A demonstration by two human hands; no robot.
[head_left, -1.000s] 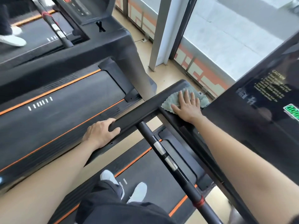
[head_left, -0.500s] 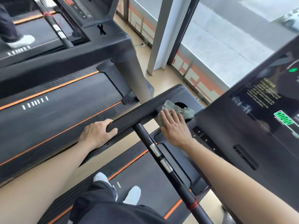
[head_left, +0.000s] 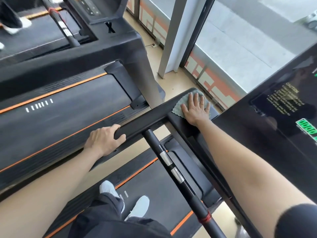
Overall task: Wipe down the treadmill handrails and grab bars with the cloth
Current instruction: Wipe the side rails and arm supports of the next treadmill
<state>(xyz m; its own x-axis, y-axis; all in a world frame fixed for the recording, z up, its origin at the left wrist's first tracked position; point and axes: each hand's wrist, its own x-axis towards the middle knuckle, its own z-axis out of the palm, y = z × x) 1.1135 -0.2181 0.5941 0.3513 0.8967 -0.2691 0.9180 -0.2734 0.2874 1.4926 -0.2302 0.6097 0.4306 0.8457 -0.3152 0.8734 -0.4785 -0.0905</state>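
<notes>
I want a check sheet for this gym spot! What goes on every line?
Surface: black handrail, no dirt visible.
Job's things: grey cloth flat on the handrail's far end; grab bar untouched.
Clutter: nothing seen.
Hands: right hand flat on the cloth; left hand grips the handrail's near end.
Cables: what looks like a thin wire on the floor by the window.
Surroundings: next treadmill, window, someone's shoe.

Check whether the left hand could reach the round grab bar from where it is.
Probably yes: the left hand grips the flat handrail beside where the grab bar joins it, and nothing lies between.
</notes>
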